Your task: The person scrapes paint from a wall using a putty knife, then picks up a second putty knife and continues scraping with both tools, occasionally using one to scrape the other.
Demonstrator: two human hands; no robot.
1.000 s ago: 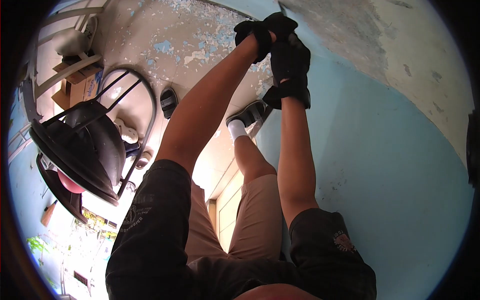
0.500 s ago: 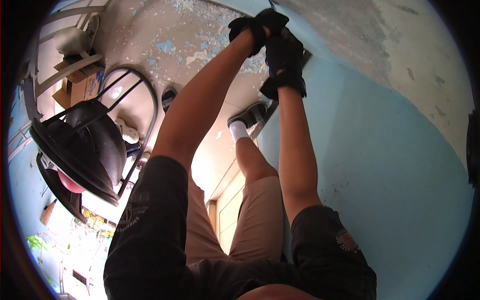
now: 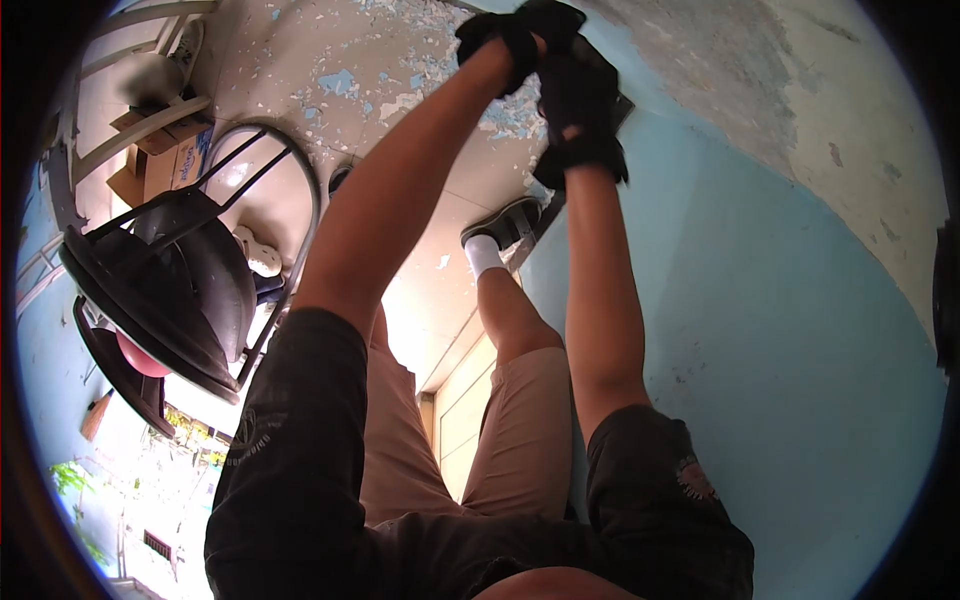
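- Head view: beside the blue wall (image 3: 770, 330), the left hand (image 3: 548, 22) and the right hand (image 3: 582, 92) are held close together, both clad in black gloves (image 3: 595, 160); contact with the wall cannot be confirmed.
- Two-handed work at the wall is judged to be in hand; by the same judgement, a steady, paired hold is called for in the next move.
- The fingers of both hands are hidden: how far they are opened, and whether anything is gripped, cannot be told.
- Just beside the right hand, a dark edge (image 3: 624, 108) is only partly shown; whether a tool or skirting is seen cannot be settled.
- The left hand is set almost against the frame's top.
- Beyond, the floor (image 3: 430, 300) is strewn with paint flakes (image 3: 338, 82); a black chair (image 3: 215, 300) is seen at left.
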